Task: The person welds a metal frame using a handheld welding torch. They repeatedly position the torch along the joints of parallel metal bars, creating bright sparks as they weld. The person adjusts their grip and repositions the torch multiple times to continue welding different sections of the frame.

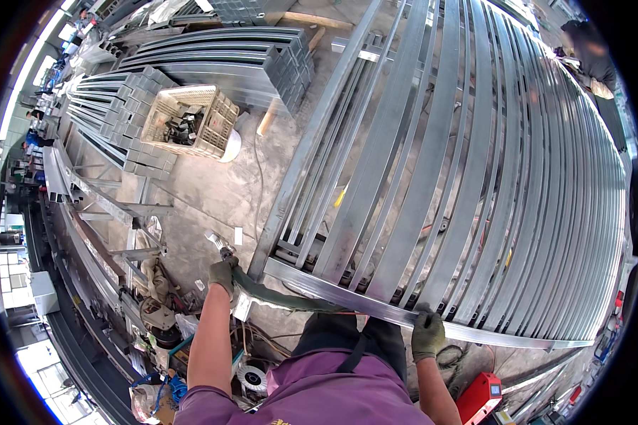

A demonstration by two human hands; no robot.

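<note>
My left hand (222, 276), in a grey-green work glove, is closed around what looks like a welding torch (227, 253). A thick green-sleeved cable (280, 297) runs from it to the right in front of my legs. My right hand (427, 334), gloved too, has its fingers curled over the near rail (354, 299) of a large metal frame. Long silvery metal bars (432, 177) lie side by side across this frame, running away from me. The underside of my right hand's grip is hidden.
Left of the frame, a cream plastic crate (223, 117) of dark small parts stands by stacked metal profiles (220, 60). A red machine (480, 397) sits at the lower right, a white reel (252, 379) at the lower left. Cables trail on the floor. Another person (592, 60) stands at the far right.
</note>
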